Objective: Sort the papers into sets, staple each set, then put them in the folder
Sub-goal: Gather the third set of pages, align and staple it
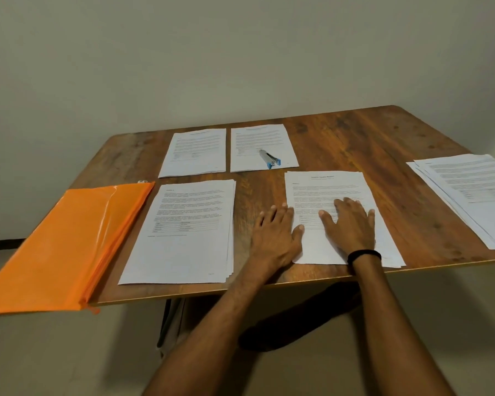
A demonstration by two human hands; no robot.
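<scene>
Several stacks of printed white paper lie on the wooden table (355, 138). My right hand (350, 224) lies flat, fingers spread, on the near right stack (326, 184). My left hand (276, 234) rests flat at that stack's left edge, its thumb on the paper. A thicker stack (183, 232) sits near the front centre. Two thin sets lie further back, the left set (195, 151) and the right set (257, 141). A grey and blue stapler (270, 159) lies on the right back set. An orange folder (60, 247) lies shut at the left.
A fanned pile of loose sheets (469, 192) lies at the right edge of the table. The orange folder overhangs the table's front left corner. A plain wall stands behind the table, and a dark table leg shows beneath the front edge.
</scene>
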